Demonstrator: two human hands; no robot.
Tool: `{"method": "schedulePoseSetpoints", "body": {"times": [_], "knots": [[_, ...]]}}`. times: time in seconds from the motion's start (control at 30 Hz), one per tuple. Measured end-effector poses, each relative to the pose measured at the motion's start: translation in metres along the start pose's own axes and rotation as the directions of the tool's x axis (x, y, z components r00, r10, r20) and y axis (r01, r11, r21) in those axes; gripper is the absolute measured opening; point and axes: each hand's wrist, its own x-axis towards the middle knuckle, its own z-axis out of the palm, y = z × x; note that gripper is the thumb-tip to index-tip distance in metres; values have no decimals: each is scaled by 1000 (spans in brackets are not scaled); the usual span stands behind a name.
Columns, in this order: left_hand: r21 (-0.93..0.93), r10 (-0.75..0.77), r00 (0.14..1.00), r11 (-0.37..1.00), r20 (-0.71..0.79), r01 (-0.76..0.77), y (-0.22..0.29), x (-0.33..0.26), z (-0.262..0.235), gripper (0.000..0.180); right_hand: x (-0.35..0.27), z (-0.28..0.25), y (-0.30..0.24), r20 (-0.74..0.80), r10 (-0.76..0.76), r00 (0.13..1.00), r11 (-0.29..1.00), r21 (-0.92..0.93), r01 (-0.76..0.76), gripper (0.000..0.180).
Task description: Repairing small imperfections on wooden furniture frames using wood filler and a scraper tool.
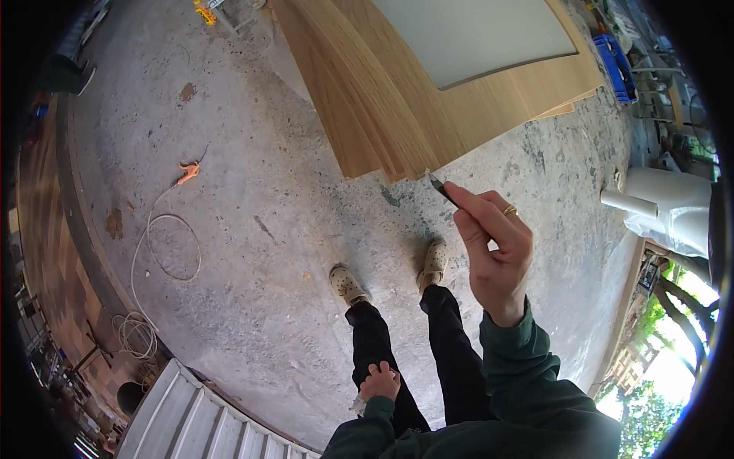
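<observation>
My right hand (497,245) is closed in a pinch on a slim dark knife (446,193). The knife's pale pointed tip is at the near corner of a wood-grain door panel (489,118), touching it or just short of it. That panel carries a large grey-white inset (482,38) and lies on top of a fanned stack of similar wooden boards (355,141). Down by my left thigh, my left hand (380,382) has its fingers curled. Something whitish shows at its lower side, too little of it visible to name.
An orange air blow gun (189,171) lies on the concrete floor (260,291) to the left, its pale hose (151,222) looping back. White slatted panel (191,421) at lower left; blue crate (614,69) at far right; white plastic-wrapped rolls (665,203) at right. My shoes (349,284) stand below the boards.
</observation>
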Motion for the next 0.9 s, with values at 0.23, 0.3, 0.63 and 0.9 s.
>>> {"method": "schedulePoseSetpoints", "body": {"times": [0.23,0.3,0.63,0.9], "knots": [[-15,-1,1000,1000,-11,1,-4,-2,3,28,4,-8,-17,137,40,990,996,-80,-29,24],[-23,-5,1000,1000,-8,5,-5,-2,2,28,-3,-8,-22,284,95,954,995,7,-101,25],[-30,-25,1000,999,9,25,-3,-2,1,28,-23,-28,-8,268,159,950,951,216,-220,23],[-8,-13,1000,1000,24,13,-1,0,1,29,-41,-45,11,306,380,873,652,581,-487,29]]}}
